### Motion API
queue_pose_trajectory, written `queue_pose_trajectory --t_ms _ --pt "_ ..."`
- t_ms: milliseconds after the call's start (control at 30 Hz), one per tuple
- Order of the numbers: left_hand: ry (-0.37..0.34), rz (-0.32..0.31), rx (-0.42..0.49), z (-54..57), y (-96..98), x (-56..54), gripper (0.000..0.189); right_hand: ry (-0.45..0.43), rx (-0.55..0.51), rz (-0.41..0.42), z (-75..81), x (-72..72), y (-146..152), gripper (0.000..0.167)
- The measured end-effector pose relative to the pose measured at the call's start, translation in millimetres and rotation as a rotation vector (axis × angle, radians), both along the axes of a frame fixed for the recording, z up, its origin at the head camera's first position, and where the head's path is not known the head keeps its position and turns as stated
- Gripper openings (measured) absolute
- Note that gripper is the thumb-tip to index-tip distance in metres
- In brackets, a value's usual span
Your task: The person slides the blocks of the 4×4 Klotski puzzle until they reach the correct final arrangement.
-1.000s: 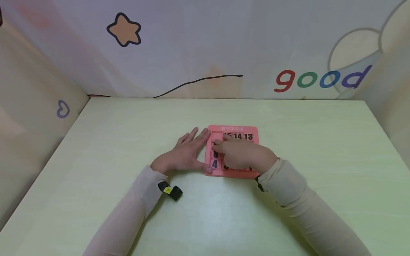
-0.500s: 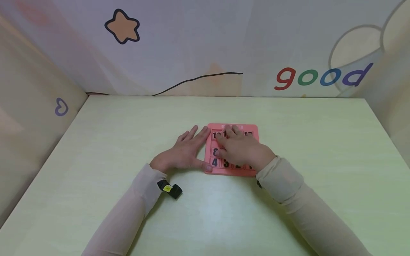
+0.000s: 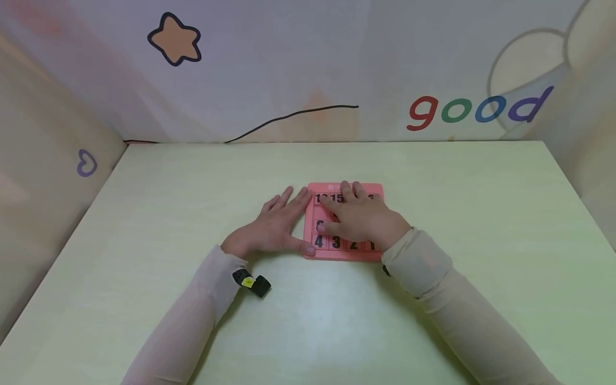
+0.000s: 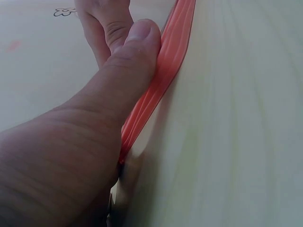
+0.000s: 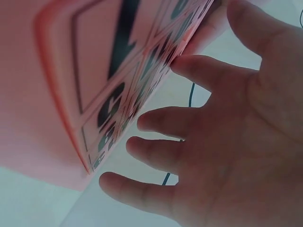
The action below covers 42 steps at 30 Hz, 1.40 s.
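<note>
Touching the pink board with a spread-fingered left hand, holding a spread-fingered right hand over numbered tiles, perhaps risking accidental slides from careless brushing.

The person is wearing long, pale beige sleeves, the left sleeve closing in a plain cuff beside a blocky black device bearing a yellow label, the right sleeve wrinkling behind a wide cuff where a small dark piece is peeking out.
</note>
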State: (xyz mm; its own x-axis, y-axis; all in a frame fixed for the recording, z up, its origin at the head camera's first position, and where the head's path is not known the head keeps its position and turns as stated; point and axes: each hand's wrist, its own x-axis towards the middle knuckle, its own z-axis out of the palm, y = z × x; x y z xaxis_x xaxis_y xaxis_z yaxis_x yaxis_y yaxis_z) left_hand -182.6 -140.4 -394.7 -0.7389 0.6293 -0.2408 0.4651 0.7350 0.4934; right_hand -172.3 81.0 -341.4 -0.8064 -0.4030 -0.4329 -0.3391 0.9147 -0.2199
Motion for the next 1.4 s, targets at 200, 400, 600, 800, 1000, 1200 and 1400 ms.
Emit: queue_pose_trajectory --t_ms 200,400,600,800,1000,1200,1400 --pt "-0.004 0.009 0.014 -2.9 -2.6 0.2 0.122 -0.026 -0.004 0.011 1.1 -0.6 -1 0.076" --pt "-0.007 0.014 0.015 -2.4 -3.5 0.4 0.121 -0.054 0.006 0.091 7.8 7.4 -4 0.068" --pt "-0.009 0.021 0.018 -1.7 -3.9 1.0 0.121 -0.075 0.014 0.172 18.5 20.4 -8 0.060" --pt "-0.012 0.019 0.026 -3.7 -3.4 1.8 0.121 -0.077 -0.009 0.206 18.2 31.8 -14 0.067" --pt "-0.009 0.011 0.025 -4.6 -2.3 1.1 0.120 -0.054 0.004 0.211 19.2 39.1 -17 0.064" --pt "-0.006 -0.002 0.017 -3.8 -1.3 0.4 0.120 -0.044 0.026 0.212 19.7 40.4 -18 0.066" --pt "-0.007 0.006 0.008 1.0 -0.8 0.3 0.121 -0.057 0.000 0.179 19.8 36.0 -16 0.062"
